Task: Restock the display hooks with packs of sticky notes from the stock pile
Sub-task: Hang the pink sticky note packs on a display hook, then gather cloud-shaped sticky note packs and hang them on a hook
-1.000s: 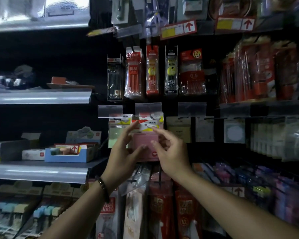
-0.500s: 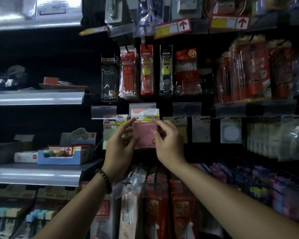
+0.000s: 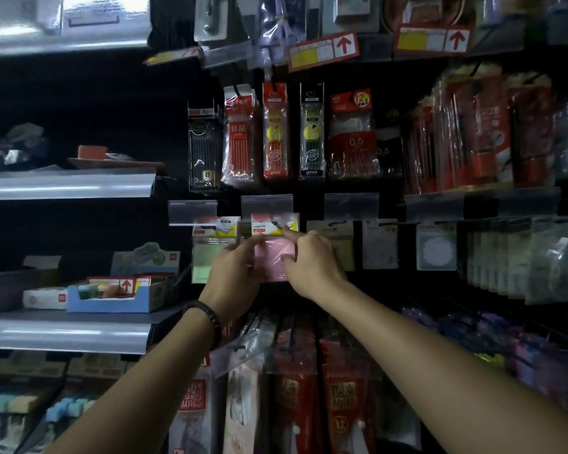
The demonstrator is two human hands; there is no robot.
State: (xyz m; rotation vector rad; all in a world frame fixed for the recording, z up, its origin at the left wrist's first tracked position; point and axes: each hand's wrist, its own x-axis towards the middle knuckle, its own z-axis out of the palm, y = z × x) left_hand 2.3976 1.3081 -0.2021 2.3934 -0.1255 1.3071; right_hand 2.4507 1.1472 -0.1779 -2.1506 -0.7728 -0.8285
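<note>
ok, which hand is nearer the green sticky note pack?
Left. The left hand sits over the right edge of the green pack, holding the pink pack; the right hand holds the pink pack's right side, away from the green pack.

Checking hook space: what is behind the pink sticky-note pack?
Nothing behind the pink plastic-wrapped sticky-note pack shows. The pack, the left hand and the right hand cover that spot, so any hook or packs there are hidden.
</note>
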